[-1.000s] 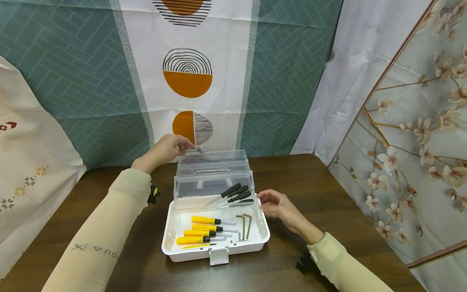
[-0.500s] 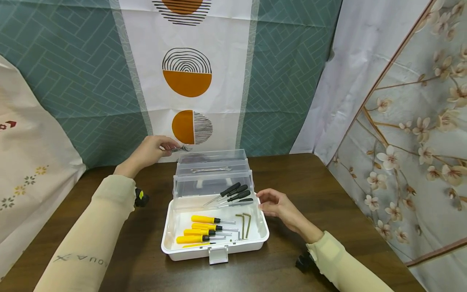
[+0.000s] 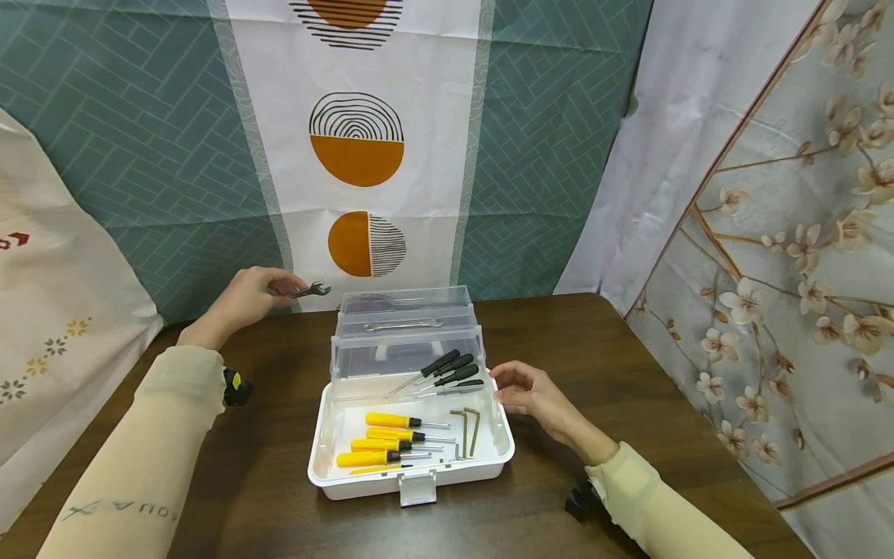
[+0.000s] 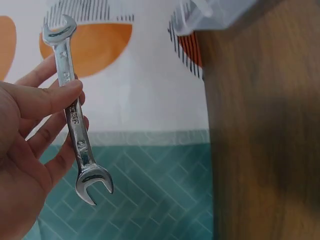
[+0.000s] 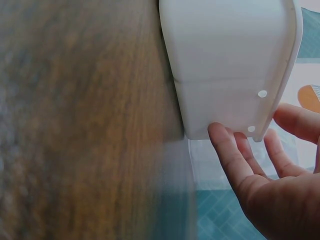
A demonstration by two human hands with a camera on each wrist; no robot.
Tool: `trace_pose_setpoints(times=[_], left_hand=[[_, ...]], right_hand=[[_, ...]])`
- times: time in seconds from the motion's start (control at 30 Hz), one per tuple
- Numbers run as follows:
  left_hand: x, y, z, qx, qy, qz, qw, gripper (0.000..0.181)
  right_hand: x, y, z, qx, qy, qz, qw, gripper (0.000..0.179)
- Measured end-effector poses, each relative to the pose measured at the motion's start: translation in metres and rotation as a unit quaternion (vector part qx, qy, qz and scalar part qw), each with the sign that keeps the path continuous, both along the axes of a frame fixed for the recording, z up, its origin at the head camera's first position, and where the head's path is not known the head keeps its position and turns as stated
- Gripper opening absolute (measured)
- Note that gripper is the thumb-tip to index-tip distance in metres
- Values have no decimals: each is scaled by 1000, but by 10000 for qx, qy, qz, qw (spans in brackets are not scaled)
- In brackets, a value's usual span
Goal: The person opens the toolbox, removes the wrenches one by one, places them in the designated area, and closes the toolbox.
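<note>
In the head view my left hand (image 3: 246, 301) is left of the toolbox's raised trays, holding an open-end wrench (image 3: 311, 289). The left wrist view shows this double-ended silver wrench (image 4: 75, 112) pinched between thumb and fingers, both jaw ends exposed. A white toolbox (image 3: 323, 458) stands on the table, its clear trays (image 3: 405, 349) raised at the back. Another wrench (image 3: 403, 324) lies in a middle tray. My right hand (image 3: 531, 397) grips the box's back right corner; in the right wrist view its fingertips touch the white wall (image 5: 230, 65) and rim.
Yellow-handled screwdrivers (image 3: 391, 421) and brass hex keys (image 3: 475, 431) lie inside the box. Black-handled screwdrivers (image 3: 457, 375) rest in the lowest tray. A latch (image 3: 417, 489) hangs at the front. The brown table (image 3: 580, 341) ends at a patterned curtain (image 3: 545, 194).
My left hand has moved left, away from the top tray, carrying the wrench clear of the toolbox. My right hand stays at the box corner.
</note>
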State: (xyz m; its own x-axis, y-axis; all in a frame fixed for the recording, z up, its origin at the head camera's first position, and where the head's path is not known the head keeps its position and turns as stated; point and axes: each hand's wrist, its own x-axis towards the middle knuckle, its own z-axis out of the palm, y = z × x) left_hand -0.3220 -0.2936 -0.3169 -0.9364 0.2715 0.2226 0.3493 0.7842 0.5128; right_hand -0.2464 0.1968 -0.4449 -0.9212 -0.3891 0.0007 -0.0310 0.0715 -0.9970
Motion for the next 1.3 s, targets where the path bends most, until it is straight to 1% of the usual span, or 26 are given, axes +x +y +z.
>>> trace_pose_setpoints(times=[0.17,0.3,0.4,0.53,0.73,0.9,1.0,1.07,1.17,1.3], left_hand=[[2,-15,-12,-18,-148,54,9999,37],[3,-24,-26,-113,-257,-1,9996,35],[3,-29,-36,-211,-259,-50,9994,31],[5,-35,-48,-252,-256,-79,9993,31],[4,-40,-64,-233,-405,-132,9988,36],[3,-44,-83,-255,-460,-99,9986,34],[3,-50,-95,-360,-463,-95,9982,31],[4,-55,-101,-427,-491,-62,9979,32],[6,-61,-108,-473,-527,9,9975,35],[8,-65,-113,-497,-495,45,9975,35]], right_hand=[[0,0,0,-22,-6,5,10000,45],[1,0,0,-44,-22,-6,10000,46],[1,-1,0,-81,-11,24,10000,46],[0,-2,-1,-116,-18,63,9999,47],[0,-1,0,-72,-8,15,10000,46],[0,0,0,-115,-4,33,9999,47],[0,0,-1,-118,-21,0,9999,47],[0,0,-1,-97,-17,5,10000,46],[-1,-1,-2,-69,9,43,10000,45],[-1,0,-1,-66,-8,25,10000,44]])
